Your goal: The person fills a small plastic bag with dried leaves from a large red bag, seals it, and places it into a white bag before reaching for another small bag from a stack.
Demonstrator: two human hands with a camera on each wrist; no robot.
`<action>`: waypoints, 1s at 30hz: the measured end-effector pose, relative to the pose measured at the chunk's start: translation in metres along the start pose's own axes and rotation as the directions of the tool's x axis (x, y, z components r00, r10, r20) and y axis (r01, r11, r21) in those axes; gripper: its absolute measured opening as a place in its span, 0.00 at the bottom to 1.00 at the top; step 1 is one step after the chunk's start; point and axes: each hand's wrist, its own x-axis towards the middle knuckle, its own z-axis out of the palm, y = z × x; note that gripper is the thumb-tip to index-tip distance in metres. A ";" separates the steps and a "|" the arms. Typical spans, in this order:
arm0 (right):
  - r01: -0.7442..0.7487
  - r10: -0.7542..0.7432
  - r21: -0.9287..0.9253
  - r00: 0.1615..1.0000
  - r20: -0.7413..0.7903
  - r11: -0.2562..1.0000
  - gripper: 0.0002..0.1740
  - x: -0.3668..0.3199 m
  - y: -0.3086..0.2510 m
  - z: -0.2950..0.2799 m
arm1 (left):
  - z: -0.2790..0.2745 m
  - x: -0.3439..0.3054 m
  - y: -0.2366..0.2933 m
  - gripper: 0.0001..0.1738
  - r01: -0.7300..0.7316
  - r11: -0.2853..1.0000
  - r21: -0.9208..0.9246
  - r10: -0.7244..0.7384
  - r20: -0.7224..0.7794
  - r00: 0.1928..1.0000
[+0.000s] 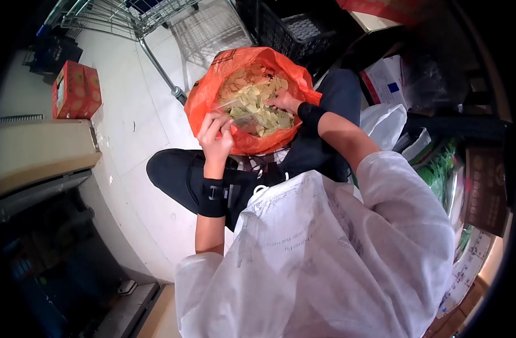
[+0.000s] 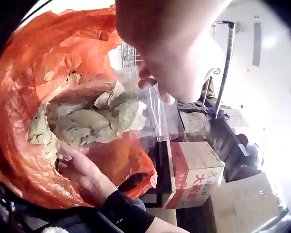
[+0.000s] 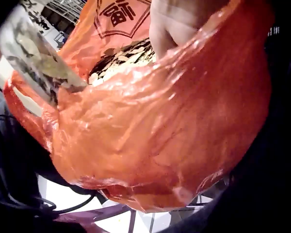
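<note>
One clear bag (image 2: 126, 109) pinched with left grip (image 1: 216, 136), lying from there toward right grip (image 1: 285, 101), over the leaves (image 1: 252, 87) in orange sack (image 3: 150, 131); cannot tell whether grasping any with right grip, sunk among them.

My feed gives me an orange-red bag (image 3: 150, 131), dark lettering (image 3: 116, 12) inside a dark angular outline by its far edge; leaves (image 1: 263, 93) mottled pale green, yellow and tan; a clear pouch (image 2: 160, 116). I read 2 black wristbands (image 1: 213, 207), a white shirt (image 1: 325, 281) with grey print (image 1: 286, 242), blue-black trousers (image 1: 173, 174), a red carton (image 1: 76, 90) with paler markings, and an off-white floor (image 1: 128, 90) with thin grey lines.
</note>
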 end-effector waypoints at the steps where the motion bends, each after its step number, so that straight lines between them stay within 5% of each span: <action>1: -0.007 0.005 -0.023 0.998 -0.070 1.000 0.25 -0.001 0.001 0.005 | -0.001 0.000 0.000 0.12 0.009 1.000 0.004 -0.009 -0.002 1.000; 8: -0.124 0.111 -0.072 0.981 -0.161 0.990 0.20 -0.017 -0.023 -0.011 | 0.003 -0.005 -0.004 0.08 0.007 1.000 0.002 -0.007 0.017 1.000; 11: 0.089 -0.117 -0.110 0.952 -0.284 0.990 0.25 -0.012 -0.014 -0.024 | 0.004 -0.006 -0.003 0.08 0.011 1.000 -0.013 -0.010 0.065 0.998; 15: 0.035 -0.105 -0.252 0.957 -0.271 0.967 0.26 -0.071 -0.061 -0.029 | 0.009 -0.005 -0.003 0.10 0.047 0.998 -0.031 -0.042 0.155 0.987; 17: 0.138 -0.456 -0.550 0.736 -0.500 0.824 0.26 -0.081 -0.058 -0.022 | 0.009 -0.007 -0.004 0.10 0.066 0.997 -0.036 -0.059 0.177 0.982; 18: 0.136 -0.456 -0.552 0.737 -0.499 0.823 0.26 -0.087 -0.060 -0.026 | 0.009 -0.007 -0.005 0.09 0.082 0.996 -0.035 -0.074 0.196 0.978; 20: 0.249 -0.428 -0.499 0.858 -0.285 0.830 0.26 -0.100 -0.080 -0.041 | 0.010 -0.004 -0.007 0.09 0.097 0.995 -0.031 -0.088 0.207 0.974; 23: 0.299 -0.360 -0.292 0.915 -0.183 0.908 0.25 -0.143 -0.120 -0.052 | 0.009 -0.005 -0.005 0.09 0.094 0.994 -0.054 -0.081 0.208 0.975; 26: 0.427 -0.507 -0.333 0.837 -0.206 0.841 0.21 -0.190 -0.159 -0.054 | 0.009 -0.005 -0.004 0.09 0.099 0.994 -0.041 -0.088 0.214 0.973; 28: 0.424 -0.470 -0.259 0.870 -0.151 0.868 0.20 -0.204 -0.173 -0.053 | 0.009 -0.005 -0.005 0.08 0.087 0.995 -0.039 -0.076 0.218 0.973; 30: 0.560 -0.590 -0.292 0.807 -0.019 0.775 0.21 -0.213 -0.183 -0.046 | 0.009 -0.004 -0.005 0.08 0.088 0.995 -0.040 -0.077 0.221 0.972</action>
